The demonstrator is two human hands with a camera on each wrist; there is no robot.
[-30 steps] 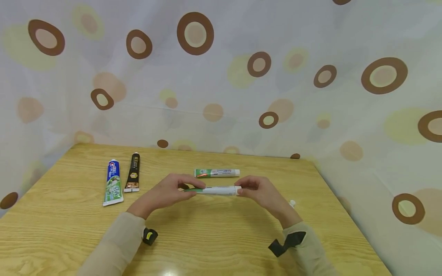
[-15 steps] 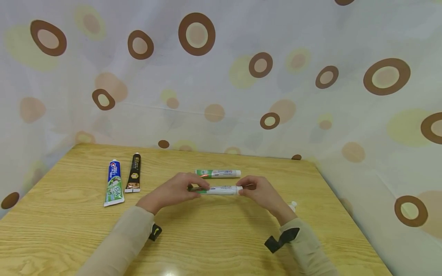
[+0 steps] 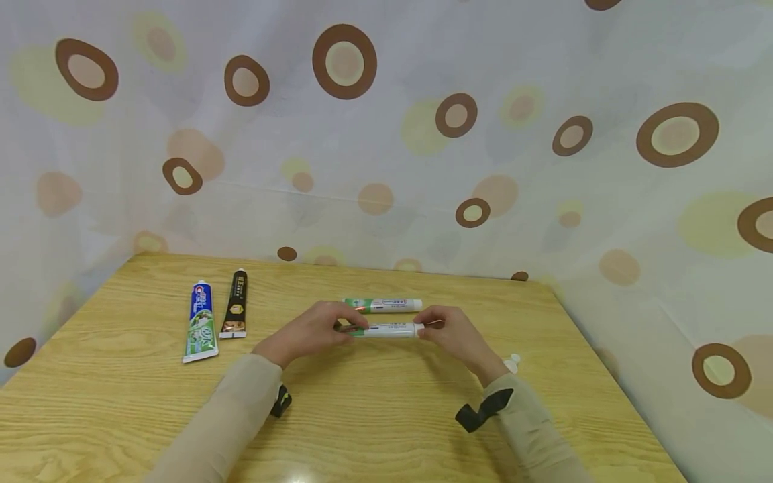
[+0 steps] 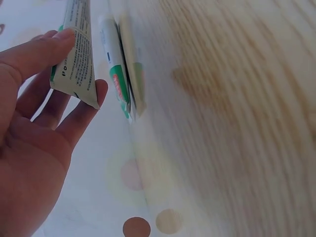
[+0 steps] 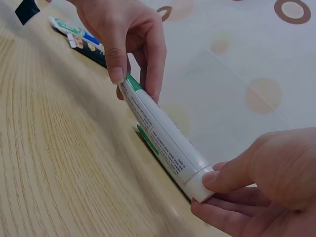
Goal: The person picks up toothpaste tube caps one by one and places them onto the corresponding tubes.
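Observation:
My left hand point(image 3: 311, 330) pinches the flat crimped end of a white-and-green toothpaste tube point(image 3: 389, 330) between thumb and fingers. At the other end, my right hand point(image 3: 455, 335) holds its white cap point(image 5: 199, 186). The tube lies level across the view, and the right wrist view shows it above the tabletop. Just beyond it, a similar toothpaste tube point(image 3: 395, 306) lies on the table, cap to the right. In the left wrist view small print covers the held tube's back point(image 4: 78, 64).
On the wooden table point(image 3: 374, 416), a blue-and-green toothpaste tube point(image 3: 201, 322) and a black one point(image 3: 235, 303) lie at the left. A small white object point(image 3: 512, 363) sits by the right wrist, partly hidden. A patterned curtain point(image 3: 386, 154) stands behind the table.
The held tube has moved slightly away, towards the tube behind it, and its printed face shows more. My left hand has shifted right; the right hand keeps its hold on the cap.

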